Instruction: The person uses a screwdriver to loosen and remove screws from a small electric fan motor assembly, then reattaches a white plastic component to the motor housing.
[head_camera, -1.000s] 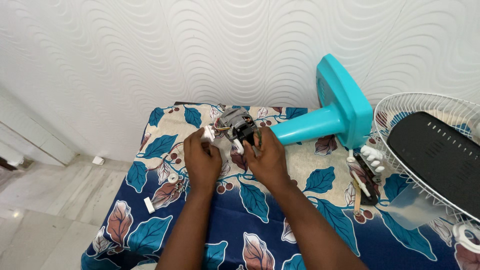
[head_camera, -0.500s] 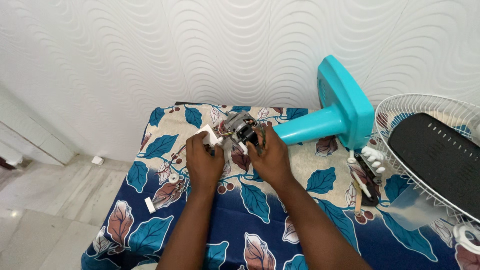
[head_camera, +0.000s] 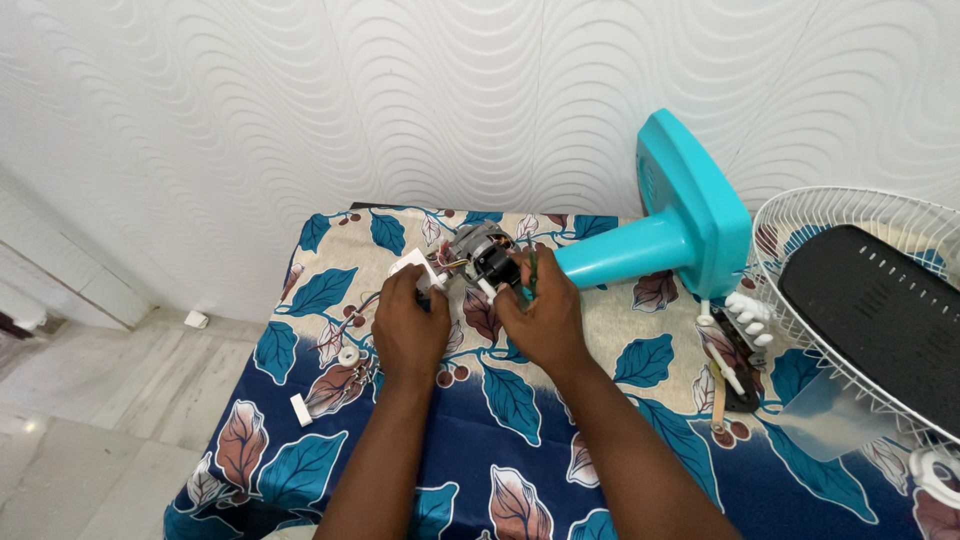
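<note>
Now, start from the big things: the leaf-print cloth (head_camera: 640, 480) covers the table, the white wire fan guard (head_camera: 800, 230) sits at three o'clock with a black panel (head_camera: 880, 320) lying in it, and the turquoise fan stand (head_camera: 680, 225) lies on its side at one o'clock, its neck pointing toward your hands. The small fan motor (head_camera: 480, 252) is at twelve o'clock from your wrists, near the cloth's far edge; its long axis seems to run from ten toward four o'clock, though your fingers hide much of it. Your left hand (head_camera: 408, 325) is closed on a white plastic piece (head_camera: 415, 268) beside the motor, and your right hand (head_camera: 540, 320) pinches a thin green tool (head_camera: 532, 272) held upright at the motor's near side. Keep the left grip steady so the wiring stays slack, and work the tool in line with its shaft. A white ring (head_camera: 348, 355) and a white clip (head_camera: 301, 409) lie at eight o'clock.
</note>
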